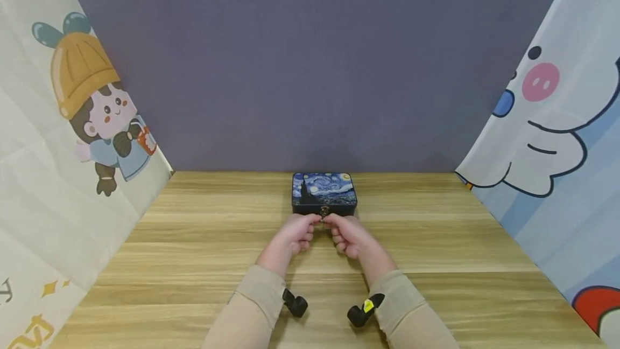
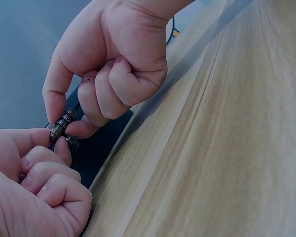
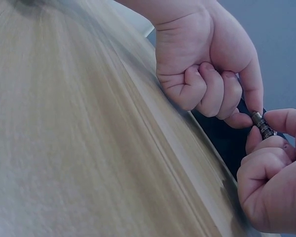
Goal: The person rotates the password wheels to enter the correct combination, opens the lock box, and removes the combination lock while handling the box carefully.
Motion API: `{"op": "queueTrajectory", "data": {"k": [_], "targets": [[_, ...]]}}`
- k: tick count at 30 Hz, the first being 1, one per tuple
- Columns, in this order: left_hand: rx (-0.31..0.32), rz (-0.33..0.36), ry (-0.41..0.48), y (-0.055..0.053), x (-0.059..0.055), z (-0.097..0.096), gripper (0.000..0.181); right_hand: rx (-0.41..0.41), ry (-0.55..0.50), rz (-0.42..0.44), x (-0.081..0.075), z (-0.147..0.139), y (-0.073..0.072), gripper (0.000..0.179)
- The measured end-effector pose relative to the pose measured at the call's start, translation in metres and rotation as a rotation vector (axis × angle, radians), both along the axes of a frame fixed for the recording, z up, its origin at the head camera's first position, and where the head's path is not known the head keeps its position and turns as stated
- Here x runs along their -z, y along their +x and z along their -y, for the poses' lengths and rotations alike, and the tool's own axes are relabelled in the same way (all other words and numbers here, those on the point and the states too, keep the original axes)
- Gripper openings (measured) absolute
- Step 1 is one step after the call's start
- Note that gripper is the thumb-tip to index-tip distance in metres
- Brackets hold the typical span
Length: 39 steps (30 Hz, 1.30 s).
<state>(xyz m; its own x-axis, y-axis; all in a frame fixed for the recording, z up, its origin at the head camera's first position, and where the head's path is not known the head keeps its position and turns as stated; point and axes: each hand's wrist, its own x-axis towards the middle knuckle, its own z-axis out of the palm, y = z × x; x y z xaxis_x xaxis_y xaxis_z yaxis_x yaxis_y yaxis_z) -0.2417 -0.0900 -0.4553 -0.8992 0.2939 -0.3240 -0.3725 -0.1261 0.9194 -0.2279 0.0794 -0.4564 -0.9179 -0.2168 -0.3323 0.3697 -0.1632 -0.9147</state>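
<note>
A small box [image 1: 323, 190] with a painted blue night-sky lid and dark sides stands at the far middle of the table, its lid down. On its front is a bronze-coloured clasp [image 1: 324, 210]. Just in front of it, a small bronze combination padlock [image 2: 62, 124] with ridged dials lies between both hands. My left hand [image 1: 296, 234] pinches one end between thumb and index finger, the other fingers curled in. From the other side, my right hand [image 1: 350, 236] pinches the dial end the same way. Fingers hide part of the padlock [image 3: 264, 126].
The wooden table [image 1: 194, 252] extends around the box and forearms. A grey-purple panel [image 1: 310, 69] rises right behind the box. Cartoon-printed cloths flank the table, one on the left [image 1: 43, 123] and one on the right [image 1: 571, 176]. Black wrist cameras sit on both sleeves.
</note>
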Motion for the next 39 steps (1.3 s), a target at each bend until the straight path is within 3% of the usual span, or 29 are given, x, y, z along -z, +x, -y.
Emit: {"op": "queueTrajectory", "data": {"k": [39], "targets": [[0.001,-0.013,-0.005,0.0001,0.0010,0.0009,0.021,0.017,0.025,0.001,-0.0007,0.0019,0.0015,0.022]]}}
